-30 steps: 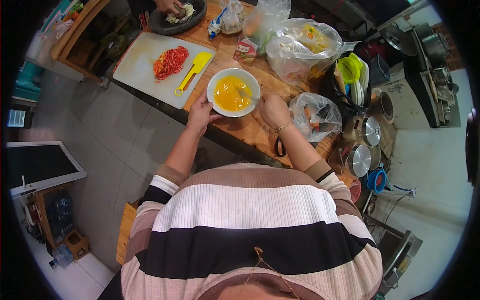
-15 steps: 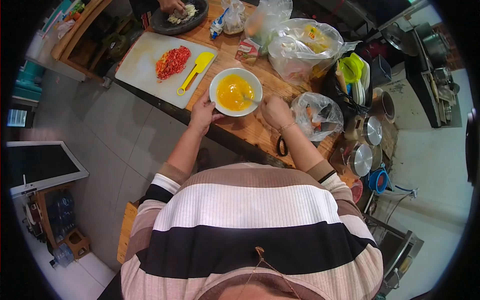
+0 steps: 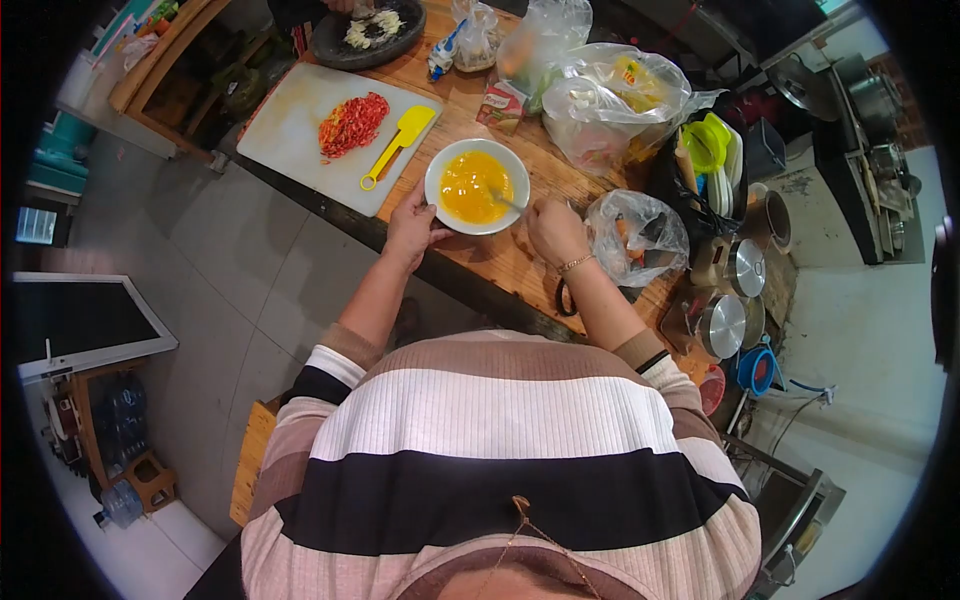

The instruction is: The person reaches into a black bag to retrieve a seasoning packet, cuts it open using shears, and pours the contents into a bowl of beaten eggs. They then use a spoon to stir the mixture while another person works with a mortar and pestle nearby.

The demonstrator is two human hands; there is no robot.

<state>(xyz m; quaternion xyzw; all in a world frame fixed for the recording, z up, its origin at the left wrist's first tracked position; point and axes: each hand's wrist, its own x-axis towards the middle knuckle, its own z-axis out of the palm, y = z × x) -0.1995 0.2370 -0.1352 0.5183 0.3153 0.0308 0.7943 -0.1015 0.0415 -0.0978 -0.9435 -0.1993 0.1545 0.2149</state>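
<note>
Beaten egg [image 3: 468, 188] fills the bottom of a white bowl [image 3: 520, 170] near the table's front edge. My left hand [image 3: 411, 232] grips the bowl's left side, thumb at the rim and fingers against the wall below. My right hand [image 3: 557, 232] is closed around the handle of a metal utensil [image 3: 511, 204], apparently a fork, which slants into the egg; its end is hidden there. Left of the bowl, a yellow spatula [image 3: 405, 135] and a heap of chopped red chilies [image 3: 354, 125] lie on a white cutting board [image 3: 285, 120].
A clear plastic bag [image 3: 655, 240] lies right of my right hand, with a black loop handle [image 3: 565, 298] below it. Bigger bags [image 3: 610, 110] and a small box [image 3: 502, 105] stand behind the bowl. Another person's hand [image 3: 345, 5] is at a dark stone mortar [image 3: 375, 45].
The utensil has shifted slightly in the egg with my right hand. The view has moved a little, so the table things sit slightly farther right. The other person's hand has moved up.
</note>
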